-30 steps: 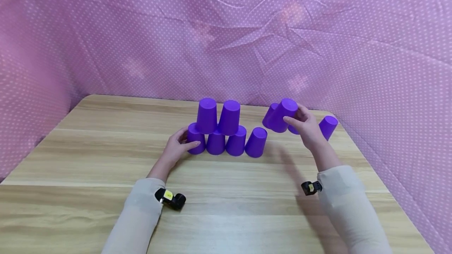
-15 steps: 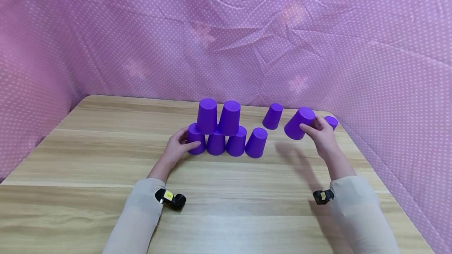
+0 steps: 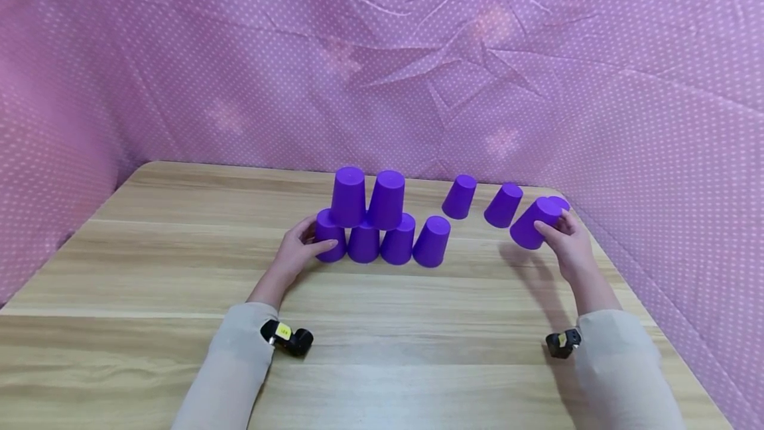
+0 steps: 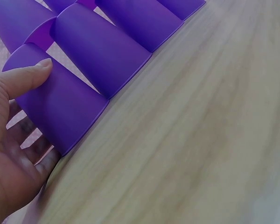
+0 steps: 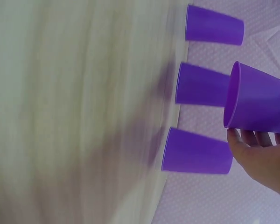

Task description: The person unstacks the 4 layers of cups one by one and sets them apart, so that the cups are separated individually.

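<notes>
A: Okay, where do we stand?
B: Partway, we judge. Front row [image 3: 394,244] of four purple cups is mouth-down mid-frame; two upper cups [image 3: 386,203] straddle its left three. Nothing bridges third and fourth.
A: Unstacked?
B: Four. Our right hand [image 3: 572,247] has the raised cup [image 3: 530,225] at frame right, tilted, off the table [image 3: 382,350]: thumb on the near side, fingers round the far. Three loose cups [image 3: 503,206] stand mouth-down at right, behind the row; the rightmost is mostly hidden by the raised one.
A: Other hand?
B: Our left hand [image 3: 298,246] grips the leftmost cup [image 3: 332,234], centre-left: thumb on its face, fingers behind.
A: Obstacles?
B: Loose cups near the raised one, so we could knock them. Nudging the leftmost cup might shake the upper tier. Pink dotted cloth [image 3: 382,98] backs everything, upper frame.
</notes>
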